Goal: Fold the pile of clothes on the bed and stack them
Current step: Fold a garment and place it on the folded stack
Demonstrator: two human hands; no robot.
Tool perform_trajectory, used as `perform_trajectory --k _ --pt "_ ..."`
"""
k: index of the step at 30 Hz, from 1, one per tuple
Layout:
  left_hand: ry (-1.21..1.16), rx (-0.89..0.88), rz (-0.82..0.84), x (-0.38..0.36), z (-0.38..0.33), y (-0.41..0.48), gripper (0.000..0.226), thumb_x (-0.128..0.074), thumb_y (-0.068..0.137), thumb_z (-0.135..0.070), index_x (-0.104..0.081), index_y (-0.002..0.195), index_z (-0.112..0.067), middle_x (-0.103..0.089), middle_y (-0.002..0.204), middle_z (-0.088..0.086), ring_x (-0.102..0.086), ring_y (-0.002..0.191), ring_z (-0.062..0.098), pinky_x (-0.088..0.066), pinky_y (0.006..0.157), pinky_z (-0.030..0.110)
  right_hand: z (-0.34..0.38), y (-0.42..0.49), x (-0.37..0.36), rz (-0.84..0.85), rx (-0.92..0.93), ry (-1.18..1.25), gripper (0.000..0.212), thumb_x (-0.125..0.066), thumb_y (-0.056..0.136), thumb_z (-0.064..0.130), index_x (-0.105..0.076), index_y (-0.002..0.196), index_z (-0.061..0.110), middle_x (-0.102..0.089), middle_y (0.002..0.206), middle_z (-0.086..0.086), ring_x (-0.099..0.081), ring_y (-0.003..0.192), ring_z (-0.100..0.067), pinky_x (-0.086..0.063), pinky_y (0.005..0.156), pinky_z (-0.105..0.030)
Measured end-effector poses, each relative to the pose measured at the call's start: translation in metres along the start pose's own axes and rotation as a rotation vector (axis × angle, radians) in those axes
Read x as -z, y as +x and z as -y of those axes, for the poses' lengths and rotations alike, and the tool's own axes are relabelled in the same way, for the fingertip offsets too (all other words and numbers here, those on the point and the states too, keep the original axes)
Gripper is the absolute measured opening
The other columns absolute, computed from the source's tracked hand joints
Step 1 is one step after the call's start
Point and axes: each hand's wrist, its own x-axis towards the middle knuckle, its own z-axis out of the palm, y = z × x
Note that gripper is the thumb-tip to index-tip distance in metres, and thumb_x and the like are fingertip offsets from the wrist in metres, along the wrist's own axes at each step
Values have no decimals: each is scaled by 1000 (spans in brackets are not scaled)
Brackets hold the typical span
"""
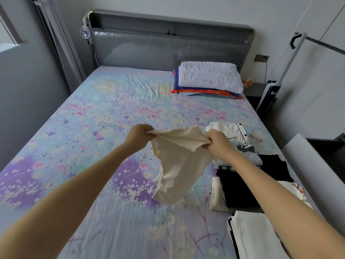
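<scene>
A cream garment (176,165) hangs in the air above the floral bed sheet (104,113). My left hand (139,136) grips its upper left edge and my right hand (217,142) grips its upper right edge, so the cloth droops between and below them. To the right on the bed lie folded clothes: a white piece with black piping and buttons (230,130), a grey piece (248,156), a black piece (240,191) over a cream one (216,195), and a white piece with a black edge (255,238) nearest me.
A white pillow (210,76) rests on folded red and blue bedding (205,92) at the head of the bed, in front of the grey headboard (168,47). A nightstand (254,89) and a white upright appliance (268,96) stand at the right. A curtain (61,43) hangs at the left.
</scene>
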Motion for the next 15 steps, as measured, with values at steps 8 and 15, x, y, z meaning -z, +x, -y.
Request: perform_trajectory --k 8,15 --pt "8 -57 -127 15 35 -20 9 -74 79 -14 -71 79 -6 -64 67 9 -49 53 13 -35 48 12 14 -30 -23 -35 246 -186 17 -60 92 27 -55 81 14 -53 71 2 -42 64 -15 -26 51 -28" --pt "233 -65 292 -60 142 -86 18 -80 73 -12 -68 70 0 -61 62 4 -52 64 16 -43 62 29 -34 -84 -138 471 200 -240 7 -54 88 13 -58 88 7 -62 95 -9 -57 91 -27 -33 64 -32"
